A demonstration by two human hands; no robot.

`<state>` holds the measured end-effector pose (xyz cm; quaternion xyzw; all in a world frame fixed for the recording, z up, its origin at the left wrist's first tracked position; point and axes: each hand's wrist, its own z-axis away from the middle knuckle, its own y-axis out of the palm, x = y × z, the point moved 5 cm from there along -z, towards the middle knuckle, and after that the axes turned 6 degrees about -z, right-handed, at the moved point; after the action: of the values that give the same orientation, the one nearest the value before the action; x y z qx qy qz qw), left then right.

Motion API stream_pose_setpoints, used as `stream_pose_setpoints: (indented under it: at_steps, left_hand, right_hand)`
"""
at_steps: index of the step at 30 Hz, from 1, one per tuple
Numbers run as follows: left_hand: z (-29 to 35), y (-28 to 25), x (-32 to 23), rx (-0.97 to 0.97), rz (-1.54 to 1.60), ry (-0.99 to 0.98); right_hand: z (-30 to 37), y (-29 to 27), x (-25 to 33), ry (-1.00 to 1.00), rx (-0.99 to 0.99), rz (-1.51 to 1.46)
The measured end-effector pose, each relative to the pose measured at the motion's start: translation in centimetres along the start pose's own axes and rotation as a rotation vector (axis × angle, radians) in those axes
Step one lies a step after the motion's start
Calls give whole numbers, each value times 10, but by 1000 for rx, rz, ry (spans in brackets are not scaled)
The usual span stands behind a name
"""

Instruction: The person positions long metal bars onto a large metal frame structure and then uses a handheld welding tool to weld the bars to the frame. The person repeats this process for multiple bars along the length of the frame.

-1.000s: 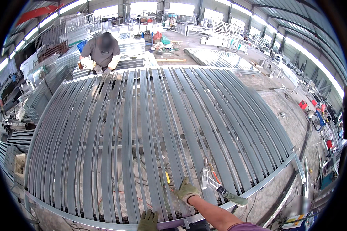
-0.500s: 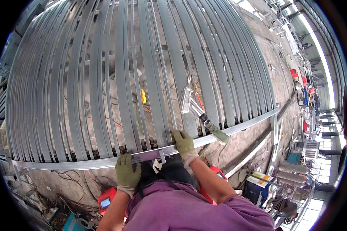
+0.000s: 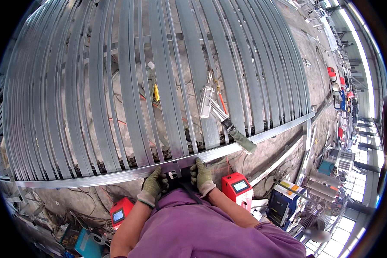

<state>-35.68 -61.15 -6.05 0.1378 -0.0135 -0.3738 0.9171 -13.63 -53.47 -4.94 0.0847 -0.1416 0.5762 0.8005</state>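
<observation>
Both gloved hands are at the near rail [image 3: 107, 177] of a large frame of grey metal bars [image 3: 135, 112]. My left hand [image 3: 154, 185] has its fingers curled in, one digit stretched up to the rail's near edge. To the right, my right hand [image 3: 202, 177] is curled the same way, its raised digit against the rail. Nothing shows inside either hand. A short metal tab [image 3: 175, 167] sits at the rail between them. Right of my hands, a handheld welding gun [image 3: 207, 102] with a green-wrapped cable [image 3: 241, 139] lies across the bars.
Red machines with small screens stand on the floor at left [image 3: 121, 210] and right [image 3: 237, 189]. A teal machine [image 3: 89, 243] is at lower left, a dark blue box [image 3: 281, 204] at right. Loose cables [image 3: 79, 219] trail on the floor. A yellow object [image 3: 156, 92] shows between bars.
Both hands have come back from the top of the rail to its near edge, and their fingers have curled in. The welding gun stays on the bars. The view has shifted slightly.
</observation>
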Motion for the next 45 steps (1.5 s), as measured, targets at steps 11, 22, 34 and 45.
stream_pose_setpoints:
  at_steps: [11,22,34,45]
  left_hand:
    - [-5,-8,14,132,-23,-132]
    - [2,0,2,113,42,-132]
    - [-2,-5,-4,85,-63,-92]
    - [13,-2,-6,-40,-499,-13]
  right_hand:
    - [10,-2,12,46,5,77]
    - [6,-1,13,8,1,100]
    - [9,2,11,42,45,80]
    - [15,-9,38,-22,186,403]
